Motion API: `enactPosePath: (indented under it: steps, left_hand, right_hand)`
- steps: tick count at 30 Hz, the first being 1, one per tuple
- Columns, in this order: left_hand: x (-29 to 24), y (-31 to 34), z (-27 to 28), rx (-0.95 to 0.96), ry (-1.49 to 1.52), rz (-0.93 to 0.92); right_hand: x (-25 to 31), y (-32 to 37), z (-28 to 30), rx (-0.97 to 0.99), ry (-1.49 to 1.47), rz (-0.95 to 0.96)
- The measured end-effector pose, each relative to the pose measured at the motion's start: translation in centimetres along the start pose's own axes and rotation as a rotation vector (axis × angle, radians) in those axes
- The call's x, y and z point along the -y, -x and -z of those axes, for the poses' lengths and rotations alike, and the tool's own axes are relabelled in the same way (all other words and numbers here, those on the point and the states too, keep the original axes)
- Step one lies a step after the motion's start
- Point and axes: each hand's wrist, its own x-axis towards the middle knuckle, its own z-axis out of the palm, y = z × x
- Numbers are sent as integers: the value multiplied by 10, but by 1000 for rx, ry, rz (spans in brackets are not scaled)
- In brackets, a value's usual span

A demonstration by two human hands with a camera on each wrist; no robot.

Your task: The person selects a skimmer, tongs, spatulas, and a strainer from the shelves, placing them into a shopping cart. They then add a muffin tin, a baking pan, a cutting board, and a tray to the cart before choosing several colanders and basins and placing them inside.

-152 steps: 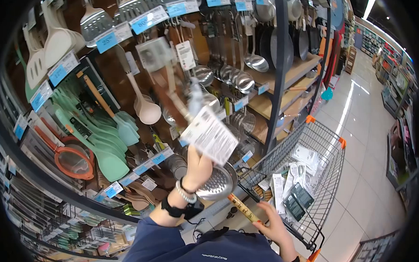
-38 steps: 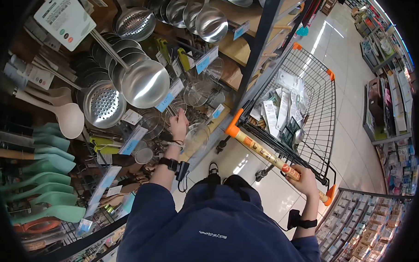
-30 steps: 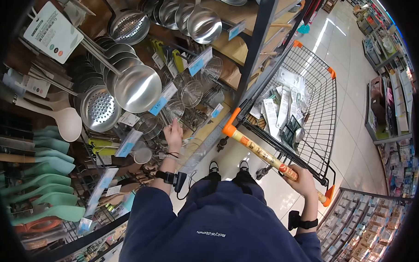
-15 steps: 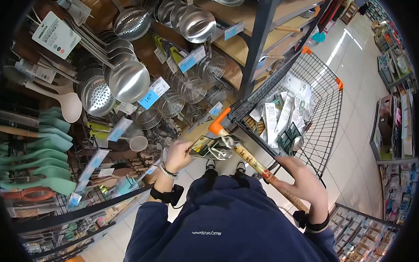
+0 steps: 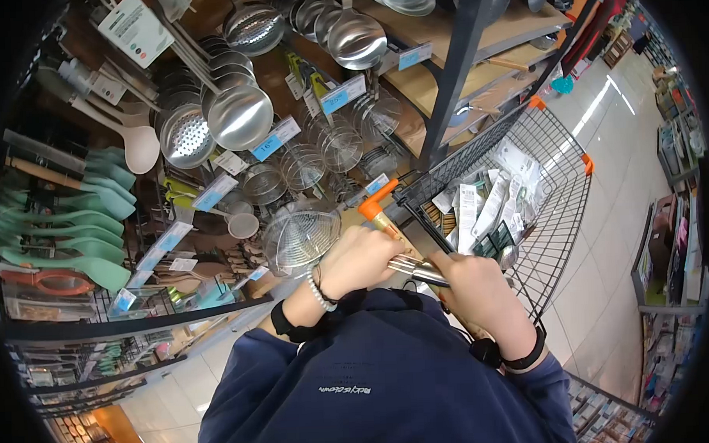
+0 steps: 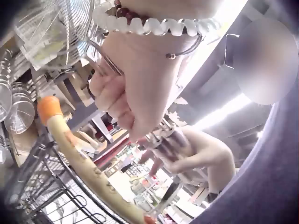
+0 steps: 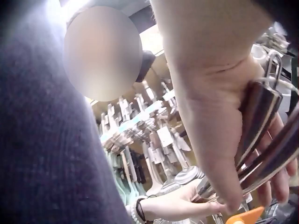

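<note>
Plainly, the fingers (image 6: 112,95) of the left hand (image 5: 361,260) were curled tight round the wire neck of a mesh strainer (image 5: 300,237), just behind its basket. The right hand (image 5: 474,291) clamped the strainer's steel handle (image 5: 420,272) further back. The strainer was held above the orange-tipped cart handle (image 5: 382,218), before the shelves. Blue price tags (image 5: 276,138) hung under the steel ladles (image 5: 241,116), their figures too small to read, as was the white lettering on the navy sweatshirt (image 5: 376,392).
</note>
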Motion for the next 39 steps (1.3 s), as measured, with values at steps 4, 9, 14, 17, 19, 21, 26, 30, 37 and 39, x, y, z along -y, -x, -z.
enactPosePath:
  steps: [4, 9, 14, 17, 19, 21, 26, 30, 37, 39]
  left_hand:
    - [-13, -22, 17, 39, -80, -25]
    - [-33, -39, 14, -438, 105, -362]
    - [-13, -34, -36, -267, 300, -386]
    - [8, -32, -80, -197, 300, -380]
    - [15, -30, -100, -120, 200, -385]
    - [12, -31, -108, -201, 191, -402]
    - [12, -33, -118, -303, 164, -353]
    - [11, -37, -123, -353, 183, -355]
    - [9, -50, -127, -393, 193, -332]
    - [10, -56, -127, -420, 193, -340]
  right_hand:
    - [-25, 5, -9, -185, -111, 44]
    - [-66, 22, 4, -280, -183, -91]
    - [-134, 43, -2, -519, -565, -505]
    - [-185, 38, -33, -520, -591, -715]
    - [-229, 31, -67, -516, -615, -784]
    - [-257, 24, -90, -508, -635, -852]
    - [-347, 8, -172, -538, -675, -1037]
    - [-335, 8, -180, -514, -1003, -1116]
    - [-329, 15, -166, -557, -1024, -1062]
    - [-326, 15, -136, -377, -879, -975]
